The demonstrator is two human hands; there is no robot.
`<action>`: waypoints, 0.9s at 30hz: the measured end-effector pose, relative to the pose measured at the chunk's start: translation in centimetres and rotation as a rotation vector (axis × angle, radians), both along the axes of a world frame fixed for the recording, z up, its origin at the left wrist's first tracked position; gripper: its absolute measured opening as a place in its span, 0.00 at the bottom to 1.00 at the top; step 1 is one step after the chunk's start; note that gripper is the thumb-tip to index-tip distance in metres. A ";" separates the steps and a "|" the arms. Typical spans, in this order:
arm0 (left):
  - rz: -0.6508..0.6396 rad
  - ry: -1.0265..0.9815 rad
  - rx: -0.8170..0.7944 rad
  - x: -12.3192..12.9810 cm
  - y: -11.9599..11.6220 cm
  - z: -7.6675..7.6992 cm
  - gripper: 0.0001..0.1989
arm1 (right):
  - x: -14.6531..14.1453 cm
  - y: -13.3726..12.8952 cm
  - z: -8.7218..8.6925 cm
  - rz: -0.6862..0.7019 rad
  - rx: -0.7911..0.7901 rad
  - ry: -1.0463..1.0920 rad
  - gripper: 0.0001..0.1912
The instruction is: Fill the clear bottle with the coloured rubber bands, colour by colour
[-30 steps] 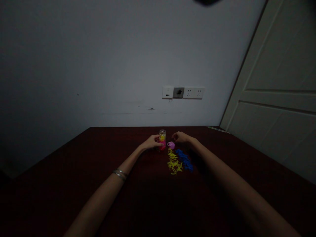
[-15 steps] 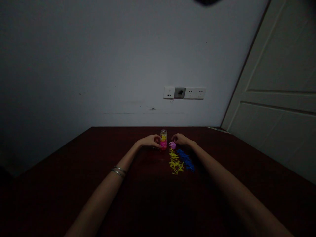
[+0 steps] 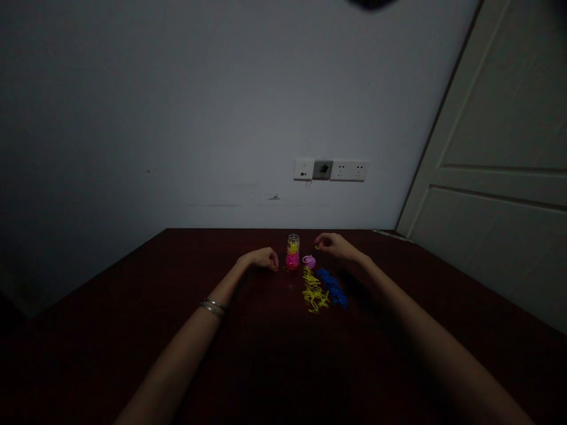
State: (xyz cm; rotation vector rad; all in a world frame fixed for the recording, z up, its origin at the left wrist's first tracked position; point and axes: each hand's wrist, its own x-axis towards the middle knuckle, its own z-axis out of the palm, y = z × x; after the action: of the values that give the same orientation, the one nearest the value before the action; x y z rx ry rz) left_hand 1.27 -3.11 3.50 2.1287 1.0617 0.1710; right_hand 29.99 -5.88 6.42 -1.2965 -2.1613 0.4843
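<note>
When looking at the jar (image 3: 293,255), find it upright on the table (image 3: 212,254), between right hand (image 3: 331,244), pinching a yellow bit (image 3: 316,247), and curled left hand (image 3: 264,258); cannot tell the latter's hold. To its right, see pink looped piece (image 3: 310,261), yellow strands (image 3: 312,290), blue strands (image 3: 333,288).

The jar (image 3: 293,239) is colourless and clear, its filling (image 3: 292,261) hot pink below and yellow above. The lid (image 3: 310,262) is lilac-pink. One heap of strands (image 3: 314,290) is bright yellow, the other heap (image 3: 333,288) deep blue; a yellow scrap (image 3: 316,247) shows at the right fingers (image 3: 321,239). The bracelet (image 3: 213,307) is silvery, the surface (image 3: 266,336) dark red-brown. The wall (image 3: 221,106) is blue-grey with dark smudges, the sockets (image 3: 348,170) white.
</note>
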 end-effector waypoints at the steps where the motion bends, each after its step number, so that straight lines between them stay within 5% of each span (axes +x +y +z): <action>1: 0.000 0.005 -0.001 -0.1 0.1 0.0 0.06 | -0.1 -0.3 0.3 0.012 -0.005 0.046 0.11; 6: 0.074 -0.111 0.179 -0.6 0.3 1.3 0.07 | -1.7 -1.5 1.8 0.073 -0.003 0.224 0.12; 11: 0.225 -0.375 0.400 0.2 -0.7 5.4 0.12 | -3.6 -1.2 4.0 0.167 0.073 0.200 0.11; 15: 0.204 -0.424 0.511 2.1 -1.4 8.0 0.13 | -4.5 -0.2 5.9 0.148 0.091 0.093 0.12; 27: 0.035 -0.269 0.484 3.7 -0.2 8.3 0.10 | -5.6 0.1 8.7 0.164 0.034 -0.177 0.15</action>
State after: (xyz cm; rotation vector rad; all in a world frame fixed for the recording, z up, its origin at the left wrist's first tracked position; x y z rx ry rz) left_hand 5.00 -3.32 11.84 2.4174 0.9657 0.7766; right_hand 24.40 -5.73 15.15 -1.1882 -2.4248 0.4084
